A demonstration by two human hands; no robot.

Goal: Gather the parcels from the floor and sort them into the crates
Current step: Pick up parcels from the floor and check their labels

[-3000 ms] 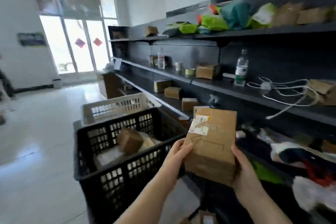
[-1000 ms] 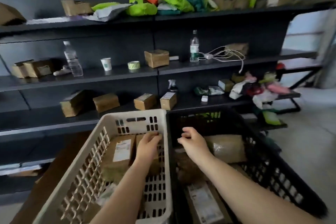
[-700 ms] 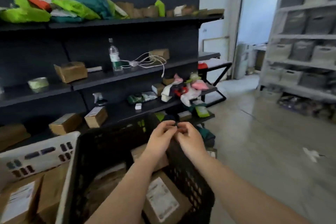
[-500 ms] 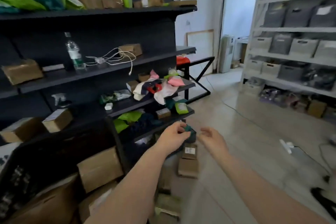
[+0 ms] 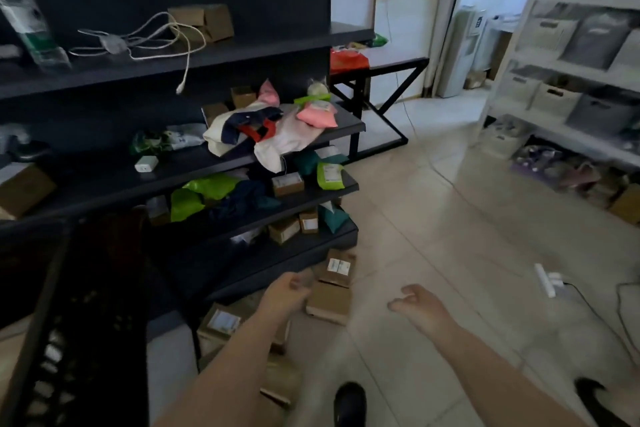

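head | dark shelving piled with bags and boxes, tiled floor alongside | black crate at lower left | cardboard parcels lying on floor at shelf foot | left hand loosely curled, empty, just beside parcels | right hand relaxed, empty, over bare floor

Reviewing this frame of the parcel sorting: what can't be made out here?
All in the head view:
- Labels on the floor parcels: too small and blurred to read.
- Parcel by the shelf foot: partly covered by the left forearm.
- Black crate: cut off by the left and bottom edges, its contents too dark to see.
- Left hand: motion-blurred, fingers unclear.
- Water bottle: blurred.
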